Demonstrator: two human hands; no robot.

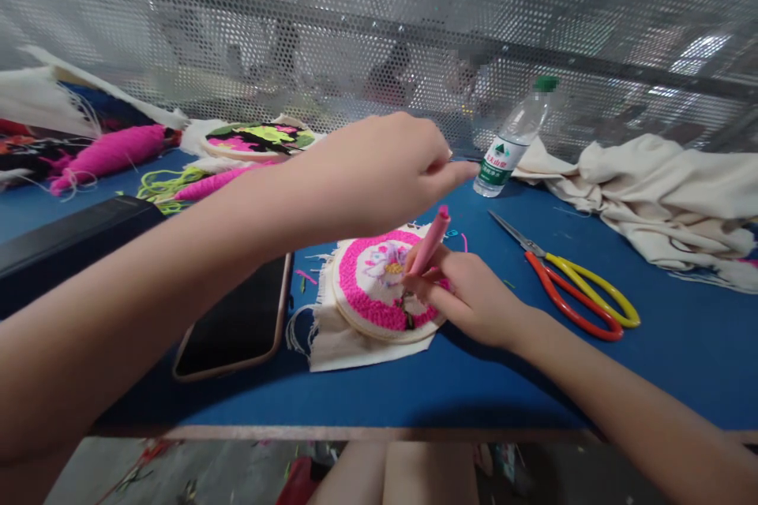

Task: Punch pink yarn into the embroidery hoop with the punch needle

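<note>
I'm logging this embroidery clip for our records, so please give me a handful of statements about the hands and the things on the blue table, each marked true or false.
1. The right hand holds a pink punch needle over the embroidery hoop. True.
2. The left hand rests flat on the phone. False: it is raised above the hoop, fingers pinched.
3. The scissors have blue handles. False: one is yellow, one orange-red.
4. A water bottle with a green cap stands upright at the back of the table. True.
5. The hoop's stitched ring is green. False: it is pink.
</note>
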